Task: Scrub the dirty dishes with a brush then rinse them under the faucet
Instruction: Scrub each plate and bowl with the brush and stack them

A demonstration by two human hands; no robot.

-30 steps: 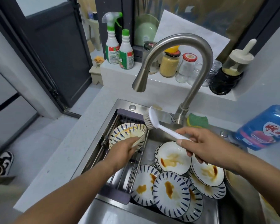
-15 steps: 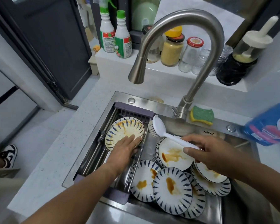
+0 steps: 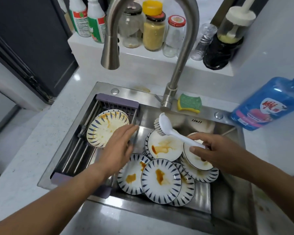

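At the middle of the frame, the right hand (image 3: 210, 150) grips a white brush (image 3: 166, 128) by its handle, fingers curled round it, with the bristles at the upper rim of a stained white plate (image 3: 165, 146) in the sink (image 3: 227, 197). Left of it, the left hand (image 3: 120, 145) reaches with its fingers straight and close together over the lower right rim of a dirty striped plate (image 3: 103, 126) lying in the rack (image 3: 117, 101); whether it touches cannot be told. More smeared plates (image 3: 159, 180) overlap lower down. The faucet (image 3: 182, 65) arches at upper centre, a green sponge (image 3: 189, 103) beside its base. A blue bottle (image 3: 268, 106) stands on the table (image 3: 41, 158) at the right edge.
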